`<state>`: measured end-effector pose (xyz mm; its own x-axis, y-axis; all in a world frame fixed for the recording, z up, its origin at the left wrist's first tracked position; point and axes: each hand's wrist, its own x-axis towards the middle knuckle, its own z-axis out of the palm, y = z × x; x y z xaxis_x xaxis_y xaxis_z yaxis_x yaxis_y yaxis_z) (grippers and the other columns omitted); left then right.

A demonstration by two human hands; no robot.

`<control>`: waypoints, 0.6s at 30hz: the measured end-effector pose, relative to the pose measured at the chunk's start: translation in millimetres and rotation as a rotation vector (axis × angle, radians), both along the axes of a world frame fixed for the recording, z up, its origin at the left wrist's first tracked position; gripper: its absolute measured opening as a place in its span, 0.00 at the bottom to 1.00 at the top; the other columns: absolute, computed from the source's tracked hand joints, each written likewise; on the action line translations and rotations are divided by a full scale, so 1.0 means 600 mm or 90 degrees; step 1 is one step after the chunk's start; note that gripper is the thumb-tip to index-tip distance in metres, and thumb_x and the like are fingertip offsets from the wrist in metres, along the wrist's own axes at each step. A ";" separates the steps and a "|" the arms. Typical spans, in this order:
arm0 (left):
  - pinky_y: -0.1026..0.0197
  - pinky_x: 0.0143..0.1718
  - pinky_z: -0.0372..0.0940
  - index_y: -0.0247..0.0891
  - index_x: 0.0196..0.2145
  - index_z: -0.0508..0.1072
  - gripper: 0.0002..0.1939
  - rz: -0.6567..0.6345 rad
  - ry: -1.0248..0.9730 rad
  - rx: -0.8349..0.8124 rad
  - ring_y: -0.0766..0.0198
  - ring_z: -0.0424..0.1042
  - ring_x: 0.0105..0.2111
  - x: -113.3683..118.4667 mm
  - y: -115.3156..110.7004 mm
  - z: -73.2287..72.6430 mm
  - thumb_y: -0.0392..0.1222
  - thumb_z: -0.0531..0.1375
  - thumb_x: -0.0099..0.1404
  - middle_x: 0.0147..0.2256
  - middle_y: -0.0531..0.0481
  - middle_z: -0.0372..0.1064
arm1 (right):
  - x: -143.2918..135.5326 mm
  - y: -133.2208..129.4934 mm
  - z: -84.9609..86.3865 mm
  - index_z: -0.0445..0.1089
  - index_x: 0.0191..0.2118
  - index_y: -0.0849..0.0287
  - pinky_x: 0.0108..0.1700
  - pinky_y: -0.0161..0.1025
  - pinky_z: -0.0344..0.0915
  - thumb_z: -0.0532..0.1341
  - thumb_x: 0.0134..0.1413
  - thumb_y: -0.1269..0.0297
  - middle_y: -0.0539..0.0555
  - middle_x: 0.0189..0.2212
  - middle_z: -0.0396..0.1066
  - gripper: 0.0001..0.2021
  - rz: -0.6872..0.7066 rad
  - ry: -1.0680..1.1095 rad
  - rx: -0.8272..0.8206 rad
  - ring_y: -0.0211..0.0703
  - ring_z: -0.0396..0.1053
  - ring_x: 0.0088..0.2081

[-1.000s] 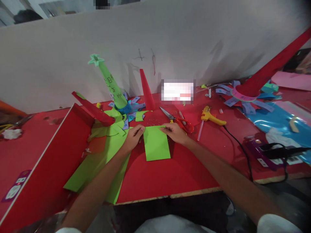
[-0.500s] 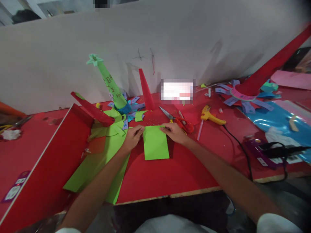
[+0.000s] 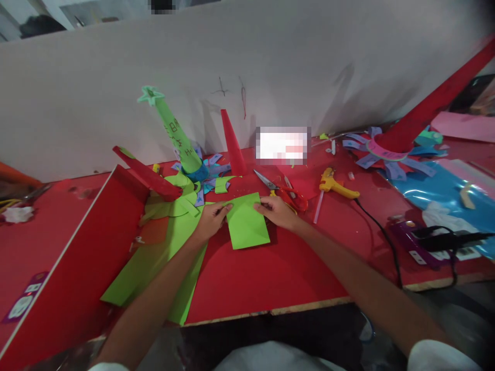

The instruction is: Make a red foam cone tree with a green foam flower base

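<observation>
A bright green paper rectangle [image 3: 247, 222] is held above the red tabletop [image 3: 266, 286], slightly tilted. My left hand [image 3: 214, 219] pinches its left edge near the top, and my right hand [image 3: 276, 211] grips the upper right edge. Just behind my right hand lie orange-handled scissors [image 3: 284, 193]. Larger green sheets [image 3: 180, 257] spread under and beside my left forearm. Beyond my left hand are green paper cutouts [image 3: 185, 198] and a small folded green piece [image 3: 221, 185].
A red cone [image 3: 233, 147] and a decorated green cone [image 3: 177, 136] stand at the back. To the right are a yellow glue gun [image 3: 336, 184] with a black cord and a purple box [image 3: 417, 245]. A red upright panel [image 3: 96, 252] stands left.
The green paper has turned a little, its top right corner now higher and its lower edge slanted. Both hands still hold it in nearly the same place.
</observation>
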<state>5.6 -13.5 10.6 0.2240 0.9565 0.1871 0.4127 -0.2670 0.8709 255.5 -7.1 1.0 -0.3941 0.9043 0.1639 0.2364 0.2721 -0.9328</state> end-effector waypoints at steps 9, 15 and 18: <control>0.66 0.19 0.56 0.38 0.18 0.69 0.34 -0.067 0.018 -0.096 0.70 0.62 0.14 0.003 -0.007 0.007 0.69 0.59 0.68 0.12 0.54 0.62 | 0.002 0.007 -0.004 0.58 0.21 0.55 0.28 0.38 0.51 0.58 0.63 0.35 0.46 0.20 0.56 0.30 -0.049 -0.044 0.056 0.38 0.55 0.25; 0.66 0.20 0.58 0.39 0.14 0.70 0.38 -0.062 0.061 -0.088 0.70 0.59 0.11 0.004 -0.007 0.008 0.70 0.55 0.70 0.08 0.54 0.58 | 0.001 0.002 0.004 0.71 0.31 0.57 0.35 0.38 0.64 0.58 0.66 0.42 0.52 0.29 0.72 0.24 -0.015 0.029 0.037 0.43 0.68 0.32; 0.66 0.18 0.56 0.38 0.15 0.71 0.38 -0.007 0.018 -0.091 0.69 0.59 0.11 0.001 -0.006 0.005 0.73 0.55 0.68 0.08 0.54 0.57 | 0.001 -0.002 0.002 0.71 0.31 0.57 0.30 0.37 0.63 0.61 0.64 0.40 0.51 0.27 0.72 0.23 -0.002 0.010 0.014 0.42 0.67 0.29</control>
<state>6.3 -17.1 13.8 0.2379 0.9704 0.0420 0.4350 -0.1451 0.8887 256.1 -8.2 2.1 -0.3889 0.9016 0.1894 0.2230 0.2916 -0.9302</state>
